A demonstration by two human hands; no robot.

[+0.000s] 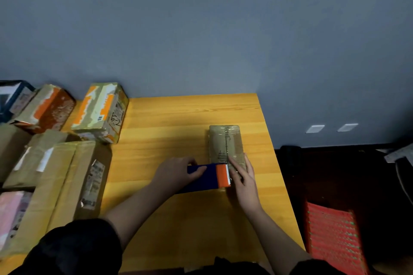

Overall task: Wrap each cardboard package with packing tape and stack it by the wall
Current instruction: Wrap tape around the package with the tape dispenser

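Note:
A long, narrow cardboard package [225, 143], glossy with clear tape, lies lengthwise on the yellow wooden table [178, 131], right of centre. My left hand [176, 174] grips a blue tape dispenser [201, 177] whose orange toothed cutter [223, 175] sits against the near end of the package. My right hand [242, 176] lies flat with fingers extended over the package's near end, pressing on the tape beside the cutter. The tape roll itself is hidden.
Several cardboard boxes crowd the table's left side: a large flat one [67, 185], an orange-and-tan box [101, 111] near the wall, another orange box [48, 107]. A grey-blue wall [201, 29] runs behind. A red crate [335, 236] stands on the dark floor to the right.

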